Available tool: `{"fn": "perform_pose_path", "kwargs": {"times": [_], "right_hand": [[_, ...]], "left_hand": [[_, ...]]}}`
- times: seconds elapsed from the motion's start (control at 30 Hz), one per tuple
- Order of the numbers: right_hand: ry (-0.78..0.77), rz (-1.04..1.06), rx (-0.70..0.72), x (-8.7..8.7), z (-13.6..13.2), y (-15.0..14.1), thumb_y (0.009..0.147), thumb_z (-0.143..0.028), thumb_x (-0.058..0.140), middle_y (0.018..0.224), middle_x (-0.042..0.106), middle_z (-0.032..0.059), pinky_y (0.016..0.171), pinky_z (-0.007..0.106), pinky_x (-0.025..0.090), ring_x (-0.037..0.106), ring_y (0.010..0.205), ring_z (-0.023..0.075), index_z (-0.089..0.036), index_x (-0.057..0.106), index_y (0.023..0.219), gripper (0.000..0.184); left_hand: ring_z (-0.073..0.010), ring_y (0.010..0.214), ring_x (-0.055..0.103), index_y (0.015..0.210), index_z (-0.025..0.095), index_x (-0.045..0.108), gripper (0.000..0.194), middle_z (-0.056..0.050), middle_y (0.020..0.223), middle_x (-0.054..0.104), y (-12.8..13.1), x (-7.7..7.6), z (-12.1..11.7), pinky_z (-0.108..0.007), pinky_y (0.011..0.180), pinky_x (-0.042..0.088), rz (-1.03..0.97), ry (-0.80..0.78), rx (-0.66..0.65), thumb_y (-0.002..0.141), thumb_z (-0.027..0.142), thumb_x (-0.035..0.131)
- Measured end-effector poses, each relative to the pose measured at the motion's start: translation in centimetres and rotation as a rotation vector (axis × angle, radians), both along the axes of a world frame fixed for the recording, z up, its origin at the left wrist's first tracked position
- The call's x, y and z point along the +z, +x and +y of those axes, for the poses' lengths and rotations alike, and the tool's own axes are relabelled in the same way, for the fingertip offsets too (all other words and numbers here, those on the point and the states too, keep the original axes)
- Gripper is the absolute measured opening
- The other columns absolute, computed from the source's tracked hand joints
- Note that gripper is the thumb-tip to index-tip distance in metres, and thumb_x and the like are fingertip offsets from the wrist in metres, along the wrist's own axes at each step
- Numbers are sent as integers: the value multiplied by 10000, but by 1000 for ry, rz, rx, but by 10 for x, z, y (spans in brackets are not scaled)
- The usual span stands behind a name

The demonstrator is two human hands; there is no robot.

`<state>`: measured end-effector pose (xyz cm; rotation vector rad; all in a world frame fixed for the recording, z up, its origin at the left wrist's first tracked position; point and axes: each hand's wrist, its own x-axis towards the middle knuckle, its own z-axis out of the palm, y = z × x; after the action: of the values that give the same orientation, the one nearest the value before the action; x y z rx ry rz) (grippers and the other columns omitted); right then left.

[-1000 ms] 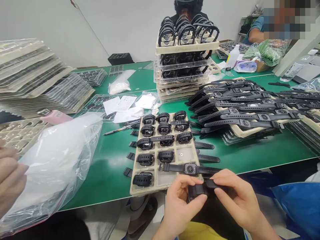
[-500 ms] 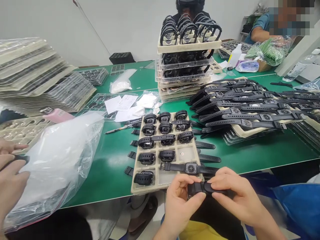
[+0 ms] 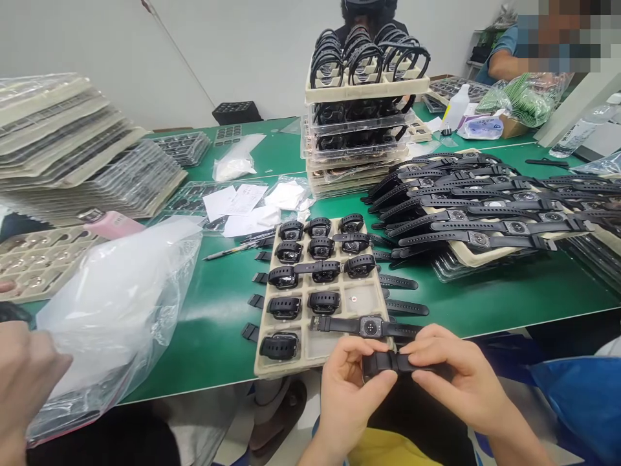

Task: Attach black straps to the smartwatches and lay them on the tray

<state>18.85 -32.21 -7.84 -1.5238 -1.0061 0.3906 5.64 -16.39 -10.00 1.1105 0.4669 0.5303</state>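
Note:
Just off the table's front edge, my left hand (image 3: pixel 356 382) is closed round the buckle side of a black smartwatch (image 3: pixel 381 364). My right hand (image 3: pixel 453 369) pinches the same watch's strap, where the two strap ends overlap. Most of the watch's case is hidden by my fingers. Right behind my hands, another smartwatch (image 3: pixel 370 327) lies stretched flat across the cream tray (image 3: pixel 286 370), sensor side up. Several watches with curled straps sit in the tray's compartments.
Flat-laid watches cover a stack of trays (image 3: pixel 478 259) at right. Taller stacked trays (image 3: pixel 359 94) with looped watches stand behind. At left are a plastic bag (image 3: pixel 126 310), a pink bottle (image 3: pixel 112 223), leaning trays (image 3: pixel 58 155) and a co-worker's hand (image 3: pixel 29 382). A pen (image 3: pixel 237 247) lies centrally.
My hands stay in nearly the same place, the strap's overlap shifted slightly between my fingers. At left, the co-worker's hands have moved, one now over the bag's edge.

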Motion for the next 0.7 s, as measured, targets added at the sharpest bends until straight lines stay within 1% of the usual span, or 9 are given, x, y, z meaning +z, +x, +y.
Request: {"fn": "perform_pose_path", "kwargs": {"times": [0.07, 0.2, 0.23, 0.3, 0.37, 0.47, 0.53, 0.6, 0.7], "right_hand": [[-8, 15, 14, -1, 1, -1, 968, -163, 754, 1074, 810, 34, 840, 326, 604, 680, 971, 209, -316, 763, 1103, 204], [27, 134, 3, -4, 3, 0, 997, -253, 756, 1036, 798, 41, 841, 317, 610, 702, 962, 204, -308, 776, 1062, 87], [34, 155, -2, -5, 3, 0, 1003, -265, 752, 1033, 795, 48, 842, 324, 615, 711, 968, 210, -302, 778, 1056, 69], [22, 137, -6, -5, 3, 1, 996, -248, 757, 1052, 792, 59, 863, 345, 619, 723, 999, 225, -296, 781, 1059, 83], [5, 74, 4, -3, 2, 3, 974, -209, 772, 1058, 792, 59, 881, 359, 617, 724, 1016, 233, -299, 788, 1065, 129], [-22, 8, 6, 1, 1, 4, 957, -180, 772, 1034, 793, 50, 871, 354, 616, 720, 1003, 231, -309, 798, 1064, 169], [-68, 16, -16, 2, 1, 2, 951, -171, 765, 1046, 792, 46, 867, 348, 617, 721, 1007, 228, -311, 797, 1060, 180], [-101, 62, -39, 1, 2, 0, 939, -180, 775, 1046, 788, 44, 855, 333, 617, 724, 997, 221, -299, 791, 1021, 145], [-70, 136, -50, -2, 4, -4, 930, -239, 812, 1015, 788, 44, 839, 314, 611, 718, 954, 208, -273, 777, 939, 50]], "left_hand": [[-191, 915, 757, 920, 217, 658, 329, -45, 957, 790, 0, 2, 0, -250, 830, 607, -9, 10, 3, 764, 283, 940], [-193, 960, 756, 941, 206, 694, 274, -61, 986, 785, 1, 6, 0, -248, 879, 596, 21, 37, -100, 775, 216, 913], [-192, 962, 754, 940, 204, 696, 267, -62, 988, 783, 1, 6, 0, -247, 885, 593, 22, 38, -106, 778, 214, 909], [-192, 945, 750, 940, 208, 686, 276, -60, 984, 778, 0, 4, -1, -250, 868, 595, 12, 27, -74, 783, 236, 911], [-199, 939, 746, 940, 210, 672, 301, -63, 984, 777, -1, 0, -2, -263, 857, 600, 11, 19, -33, 782, 264, 923], [-203, 946, 745, 935, 212, 667, 317, -63, 986, 778, -1, -4, -1, -267, 858, 603, 11, 29, -27, 774, 265, 935], [-190, 936, 745, 936, 218, 667, 309, -51, 979, 778, -1, -4, 0, -250, 851, 602, -14, 31, -15, 780, 256, 931], [-178, 935, 745, 944, 225, 667, 304, -38, 976, 776, -1, -4, 0, -234, 848, 598, -29, 29, -6, 787, 242, 927], [-174, 955, 746, 961, 227, 675, 293, -36, 989, 773, -1, -3, 0, -229, 865, 594, -33, 43, -37, 798, 232, 918]]}}
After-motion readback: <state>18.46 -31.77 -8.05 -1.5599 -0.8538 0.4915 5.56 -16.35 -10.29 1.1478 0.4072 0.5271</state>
